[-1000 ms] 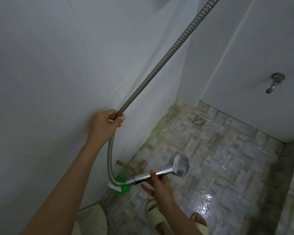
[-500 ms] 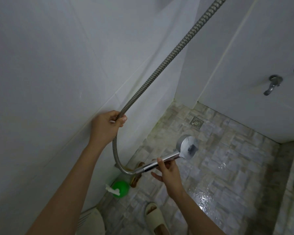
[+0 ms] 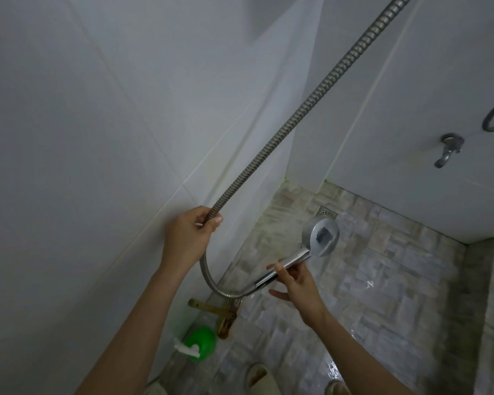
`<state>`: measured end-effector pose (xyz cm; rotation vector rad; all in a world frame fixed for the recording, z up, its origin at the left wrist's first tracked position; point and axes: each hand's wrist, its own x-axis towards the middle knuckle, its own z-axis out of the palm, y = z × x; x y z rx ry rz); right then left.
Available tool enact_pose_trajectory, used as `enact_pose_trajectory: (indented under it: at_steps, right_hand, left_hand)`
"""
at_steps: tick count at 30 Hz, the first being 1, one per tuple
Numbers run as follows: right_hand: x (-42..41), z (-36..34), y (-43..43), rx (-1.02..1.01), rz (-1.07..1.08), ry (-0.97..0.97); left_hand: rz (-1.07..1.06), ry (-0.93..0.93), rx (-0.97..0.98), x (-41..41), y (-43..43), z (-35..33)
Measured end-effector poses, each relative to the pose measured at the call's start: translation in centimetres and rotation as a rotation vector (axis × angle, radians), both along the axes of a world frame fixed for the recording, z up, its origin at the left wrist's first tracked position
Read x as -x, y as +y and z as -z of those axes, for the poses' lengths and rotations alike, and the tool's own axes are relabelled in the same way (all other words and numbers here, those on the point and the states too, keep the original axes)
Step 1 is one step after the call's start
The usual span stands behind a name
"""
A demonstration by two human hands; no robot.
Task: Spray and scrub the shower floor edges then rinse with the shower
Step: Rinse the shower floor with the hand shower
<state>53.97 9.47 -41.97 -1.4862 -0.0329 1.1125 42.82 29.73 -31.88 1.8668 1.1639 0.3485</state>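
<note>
My right hand (image 3: 297, 286) grips the chrome handle of the shower head (image 3: 321, 238), whose round face is turned toward the left wall and far corner. Faint streaks of water reach the floor edge (image 3: 271, 215) beside the left wall. My left hand (image 3: 188, 235) is closed around the ribbed metal hose (image 3: 311, 101), which runs up to the top right and loops down below my hand to the handle. The stone-pattern shower floor (image 3: 388, 280) is wet and shiny near my feet.
A green spray bottle (image 3: 198, 342) with a white trigger stands by the left wall, next to a brown brush (image 3: 220, 312). A floor drain (image 3: 328, 212) sits near the far corner. A metal tap (image 3: 448, 149) juts from the right wall. Beige slippers (image 3: 258, 379) are at the bottom.
My right hand has lifted the shower head up and forward toward the far corner, its face now turned toward the left wall edge. My left hand holds the hose in nearly the same place.
</note>
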Motion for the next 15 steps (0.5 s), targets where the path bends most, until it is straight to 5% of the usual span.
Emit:
enact_pose_trajectory:
  at_steps: [15]
  right_hand:
    - [-12.0,0.5,2.9,0.025,-0.152,-0.163]
  left_hand:
    - [-0.108,-0.051,0.050,-5.9,0.4,3.3]
